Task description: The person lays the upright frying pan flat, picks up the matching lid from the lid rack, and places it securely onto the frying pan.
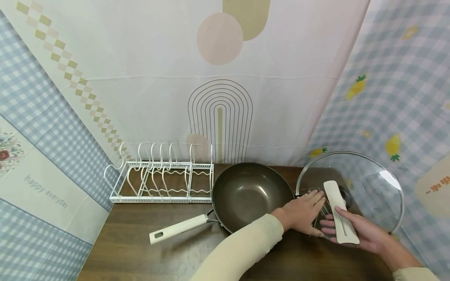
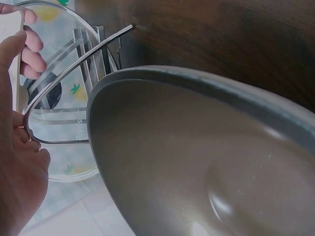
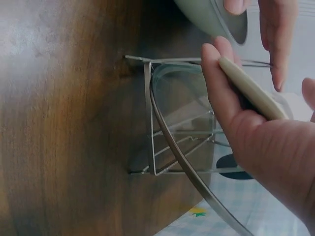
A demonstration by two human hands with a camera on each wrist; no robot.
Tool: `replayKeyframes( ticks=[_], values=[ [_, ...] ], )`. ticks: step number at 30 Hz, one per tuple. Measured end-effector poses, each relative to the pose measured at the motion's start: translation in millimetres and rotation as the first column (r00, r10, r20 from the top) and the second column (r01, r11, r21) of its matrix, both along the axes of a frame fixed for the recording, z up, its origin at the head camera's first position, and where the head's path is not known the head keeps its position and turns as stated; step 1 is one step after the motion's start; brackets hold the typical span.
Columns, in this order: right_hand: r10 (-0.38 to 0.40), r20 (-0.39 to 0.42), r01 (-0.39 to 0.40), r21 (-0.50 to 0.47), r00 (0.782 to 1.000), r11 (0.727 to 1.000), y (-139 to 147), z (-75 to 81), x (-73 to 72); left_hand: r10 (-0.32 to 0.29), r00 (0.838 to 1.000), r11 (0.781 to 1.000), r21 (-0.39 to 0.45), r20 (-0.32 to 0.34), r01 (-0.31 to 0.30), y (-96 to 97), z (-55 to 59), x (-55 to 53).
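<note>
1. The head view shows the right hand [image 1: 369, 233] holding the white handle [image 1: 330, 190] of the glass lid [image 1: 377, 187], thumb on top. The lid tilts, just right of the pan [image 1: 242, 195].
2. The right wrist view shows the lid's rim low among the wires of the stand [image 3: 149, 125].
3. The left hand [image 1: 304, 212] has straight fingers near the stand; I cannot tell if they touch.
4. Only the head view shows the white rack [image 1: 161, 200] and the pan's long handle [image 1: 179, 229].

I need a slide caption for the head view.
Right grip holding a glass lid's white handle, a dark pan between lid and white rack.
</note>
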State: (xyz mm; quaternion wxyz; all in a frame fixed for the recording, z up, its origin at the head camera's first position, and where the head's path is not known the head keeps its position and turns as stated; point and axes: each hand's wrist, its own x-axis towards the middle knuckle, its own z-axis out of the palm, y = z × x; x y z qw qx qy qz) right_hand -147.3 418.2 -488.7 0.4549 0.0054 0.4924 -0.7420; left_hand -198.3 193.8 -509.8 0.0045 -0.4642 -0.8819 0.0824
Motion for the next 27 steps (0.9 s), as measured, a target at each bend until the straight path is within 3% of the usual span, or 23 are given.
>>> replayKeyframes(
  ticks=[12,19,27],
  values=[
    [-0.057,-0.034,0.061,0.109,0.998,0.992,-5,-1.3,-2.8,0.007,1.0,1.0,-0.006,0.003,-0.007,1.5,1.0,-0.4],
    [-0.115,-0.068,0.128,0.244,0.991,0.961,-12,0.9,-1.4,-0.006,1.0,1.0,0.001,-0.017,0.006,1.3,1.8,-0.4],
    [-0.138,-0.097,0.163,0.323,0.986,0.932,-16,3.9,-0.8,0.007,1.0,1.0,0.004,-0.006,-0.007,-0.1,4.1,0.9]
  ],
)
